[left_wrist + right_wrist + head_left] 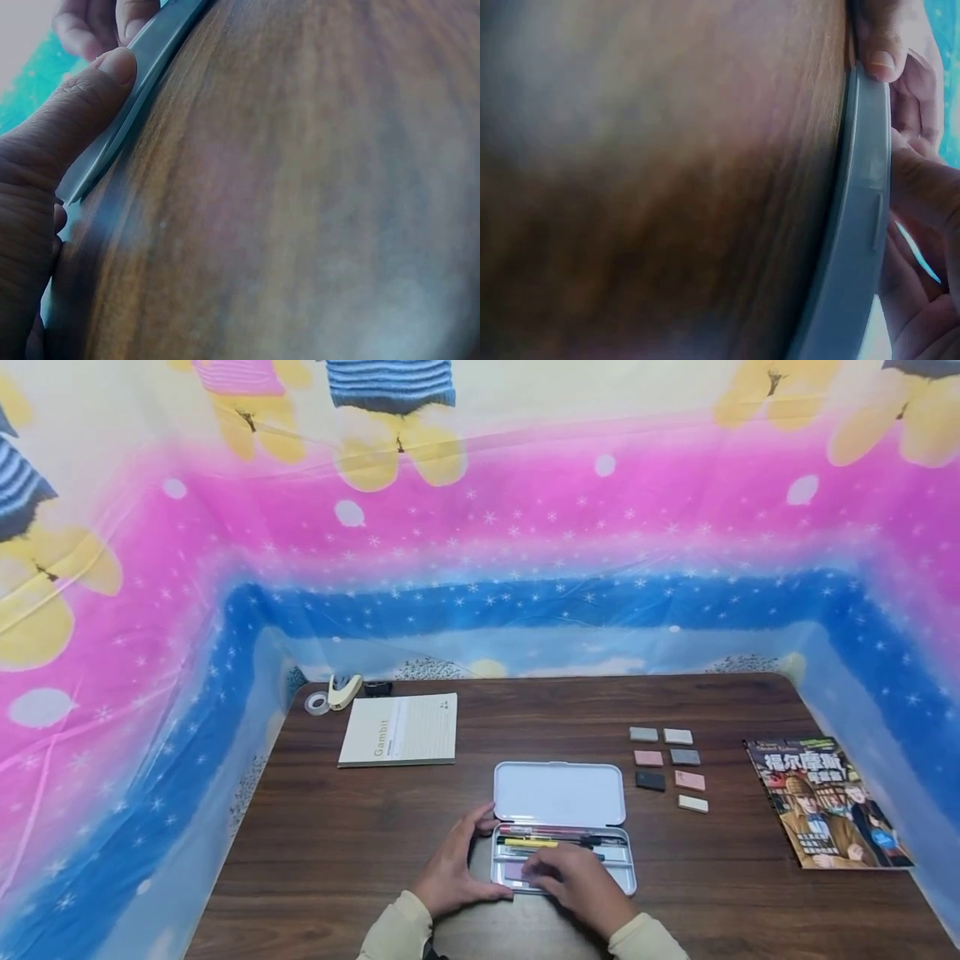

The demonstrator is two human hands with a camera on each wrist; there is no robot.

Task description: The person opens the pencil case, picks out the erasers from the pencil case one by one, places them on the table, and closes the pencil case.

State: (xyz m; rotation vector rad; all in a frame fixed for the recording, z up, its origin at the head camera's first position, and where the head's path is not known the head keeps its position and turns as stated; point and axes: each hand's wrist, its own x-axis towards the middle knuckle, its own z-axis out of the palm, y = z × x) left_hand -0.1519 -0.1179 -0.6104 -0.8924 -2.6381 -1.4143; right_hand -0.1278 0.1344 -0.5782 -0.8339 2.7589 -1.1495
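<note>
An open white metal pencil case point(558, 793) lies on the table with its lid tipped back. Pens and a yellow pencil point(528, 842) fill its rear compartment. My left hand point(453, 867) grips the case's left end, thumb along the front edge and fingers at the back corner. In the left wrist view that thumb point(105, 82) presses the rim. My right hand point(581, 881) reaches over the front compartment with bent fingers, beside a flat pinkish piece point(514, 870). Whether its fingertips pinch anything is hidden; in the right wrist view, the case's side wall point(859, 187) covers them.
Several small erasers point(648, 758) in grey, white, pink and black lie in two columns right of the case. Farther right is a comic-style book point(828, 802). At the back left sit a notebook point(401, 731), a tape roll point(317, 702), a cream stapler point(345, 692) and a black item point(378, 688).
</note>
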